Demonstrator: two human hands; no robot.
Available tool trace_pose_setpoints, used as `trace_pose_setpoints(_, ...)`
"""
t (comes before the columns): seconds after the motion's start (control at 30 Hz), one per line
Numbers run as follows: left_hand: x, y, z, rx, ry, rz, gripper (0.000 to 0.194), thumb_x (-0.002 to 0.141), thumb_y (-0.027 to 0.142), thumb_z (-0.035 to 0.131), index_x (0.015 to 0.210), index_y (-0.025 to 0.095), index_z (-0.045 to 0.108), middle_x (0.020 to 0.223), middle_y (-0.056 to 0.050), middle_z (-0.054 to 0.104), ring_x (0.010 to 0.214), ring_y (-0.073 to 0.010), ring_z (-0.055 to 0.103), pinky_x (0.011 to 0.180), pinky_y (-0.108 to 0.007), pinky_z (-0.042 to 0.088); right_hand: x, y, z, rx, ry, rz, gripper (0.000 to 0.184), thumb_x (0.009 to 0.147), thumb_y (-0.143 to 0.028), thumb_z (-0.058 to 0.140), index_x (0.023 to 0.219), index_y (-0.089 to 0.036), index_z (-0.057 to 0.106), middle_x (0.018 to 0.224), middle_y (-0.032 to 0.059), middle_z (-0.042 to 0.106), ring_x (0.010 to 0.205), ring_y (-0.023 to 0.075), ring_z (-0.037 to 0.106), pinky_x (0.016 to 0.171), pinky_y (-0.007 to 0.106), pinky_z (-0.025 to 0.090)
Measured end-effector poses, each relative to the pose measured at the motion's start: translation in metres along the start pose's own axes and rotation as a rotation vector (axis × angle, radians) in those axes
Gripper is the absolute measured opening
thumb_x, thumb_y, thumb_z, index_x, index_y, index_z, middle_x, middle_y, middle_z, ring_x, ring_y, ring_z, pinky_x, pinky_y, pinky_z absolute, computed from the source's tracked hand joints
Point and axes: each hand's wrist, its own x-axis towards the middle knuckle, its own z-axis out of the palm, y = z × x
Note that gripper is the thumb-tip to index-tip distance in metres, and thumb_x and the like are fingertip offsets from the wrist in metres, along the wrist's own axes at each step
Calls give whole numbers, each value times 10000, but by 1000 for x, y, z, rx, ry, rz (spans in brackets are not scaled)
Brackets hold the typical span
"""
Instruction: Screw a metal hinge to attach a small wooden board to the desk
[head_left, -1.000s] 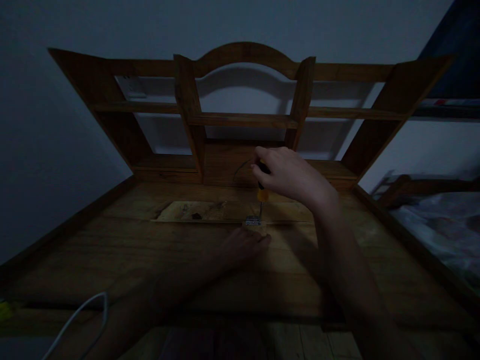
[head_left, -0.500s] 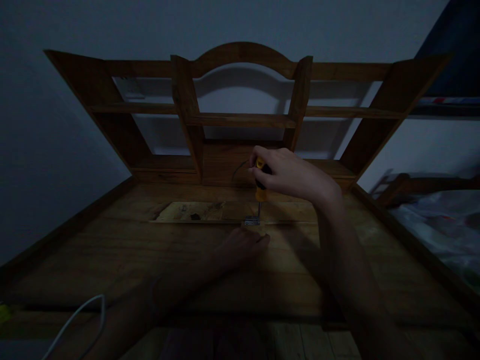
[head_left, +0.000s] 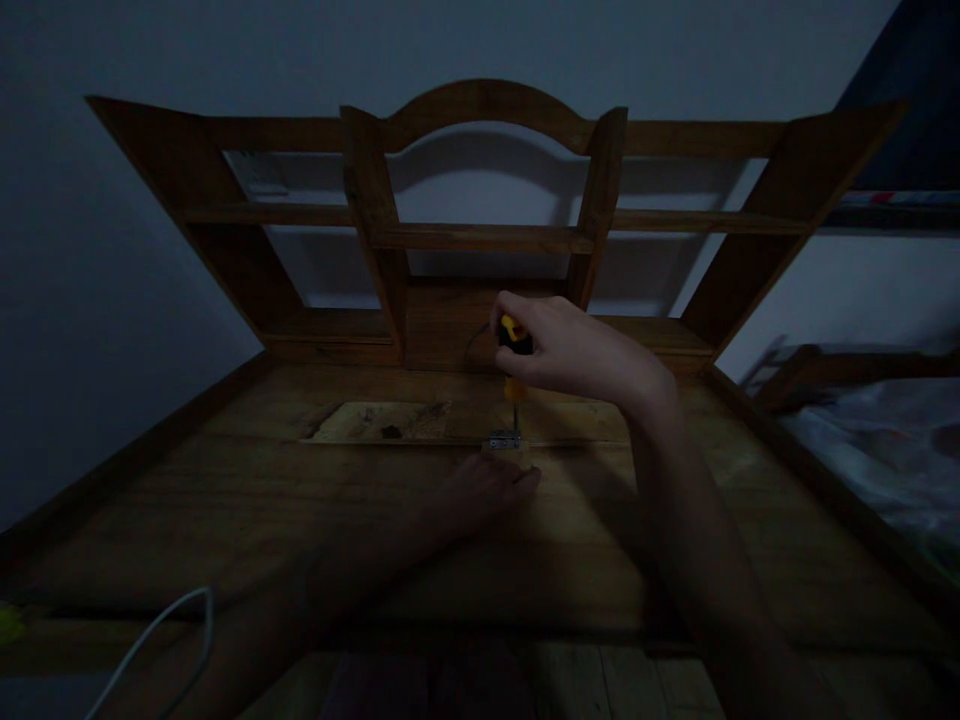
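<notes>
My right hand (head_left: 551, 340) is closed round the yellow and black handle of a screwdriver (head_left: 514, 388), which stands nearly upright. The screwdriver's tip meets the right end of a small metal hinge (head_left: 504, 439). That hinge lies at the edge of a small pale wooden block (head_left: 516, 458). My left hand (head_left: 491, 485) rests low on the desk with its fingers closed about the block, just in front of the hinge; part of the grip is in shadow.
The wooden desktop (head_left: 300, 520) has a long recessed strip (head_left: 390, 420) with rough, damaged wood. A wooden shelf unit (head_left: 480, 238) rises behind it. A white cable (head_left: 169, 610) loops at the lower left. At the right lies a plastic-covered heap (head_left: 885, 440).
The screwdriver handle has turned in my right hand and shifted slightly left, its tip staying at the hinge. My left hand has stayed in place.
</notes>
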Motion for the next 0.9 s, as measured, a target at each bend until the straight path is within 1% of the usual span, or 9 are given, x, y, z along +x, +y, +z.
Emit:
trace_pose_setpoints(0.1, 1, 0, -1, -16, -18, 5, 384, 995, 145, 530, 1376, 175, 491, 996, -69, 722, 828, -206, 694, 670, -312, 497, 1, -1, 2, -62, 27, 11, 235, 971, -376, 514, 1071, -193, 622, 996, 89, 731, 891, 229, 659, 768, 319, 422)
trace_pose_setpoints(0.27, 1, 0, 2, -7, 6, -2, 402, 994, 143, 537, 1391, 185, 485, 1031, -68, 723, 858, -208, 694, 686, -316, 494, 1, -2, 4, -232, 110, 73, 392, 1001, -495, 479, 1075, -150, 649, 1001, 144, 744, 878, 280, 680, 738, 354, 406)
trace_pose_setpoints(0.37, 0, 1, 3, -1, 22, -2, 376, 1003, 159, 543, 1374, 186, 495, 1033, -63, 722, 877, -218, 694, 683, -330, 492, 1, -3, 1, -199, 93, 65, 322, 997, -428, 457, 1034, -165, 641, 982, 121, 747, 863, 260, 672, 722, 345, 387)
trace_pose_setpoints(0.47, -1, 1, 2, -1, 17, -3, 373, 1007, 162, 540, 1376, 188, 492, 1019, -59, 722, 866, -214, 690, 682, -329, 487, 1, -6, -2, -105, 83, -19, 242, 984, -325, 427, 946, -187, 622, 1010, 88, 739, 877, 224, 652, 727, 330, 374)
trace_pose_setpoints(0.57, -2, 1, 2, 2, 17, 5, 392, 1012, 161, 528, 1399, 186, 473, 1045, -71, 720, 884, -207, 688, 708, -321, 490, 2, -7, -2, -107, 78, -55, 235, 977, -251, 401, 920, -190, 621, 984, 74, 734, 842, 207, 639, 705, 326, 351)
trace_pose_setpoints(0.67, -2, 1, 3, 1, 24, 10, 389, 1015, 156, 518, 1401, 182, 471, 1068, -75, 721, 902, -212, 692, 717, -327, 493, 3, -5, 1, -197, 87, -29, 264, 998, -240, 386, 970, -182, 642, 961, 85, 735, 825, 218, 640, 680, 332, 321)
trace_pose_setpoints(0.73, -1, 1, 3, -4, 18, 9, 389, 1012, 157, 523, 1397, 181, 474, 1061, -67, 724, 889, -218, 697, 699, -334, 492, 3, -2, 4, -239, 105, -6, 278, 1024, -258, 380, 1055, -179, 644, 942, 87, 735, 811, 225, 642, 679, 332, 314)
trace_pose_setpoints(0.83, 1, 1, 3, -6, 23, 11, 380, 1003, 164, 544, 1379, 180, 488, 1040, -55, 728, 867, -224, 701, 671, -343, 491, 4, 1, 6, -241, 149, 8, 298, 1057, -360, 405, 1158, -181, 620, 915, 81, 729, 790, 226, 638, 698, 326, 325)
trace_pose_setpoints(0.9, 1, 1, 2, -5, 42, 18, 372, 998, 166, 556, 1365, 179, 497, 1025, -52, 729, 863, -222, 702, 675, -344, 493, 3, 2, 5, -208, 162, -3, 313, 1045, -426, 440, 1137, -185, 618, 882, 74, 717, 781, 228, 631, 703, 325, 336)
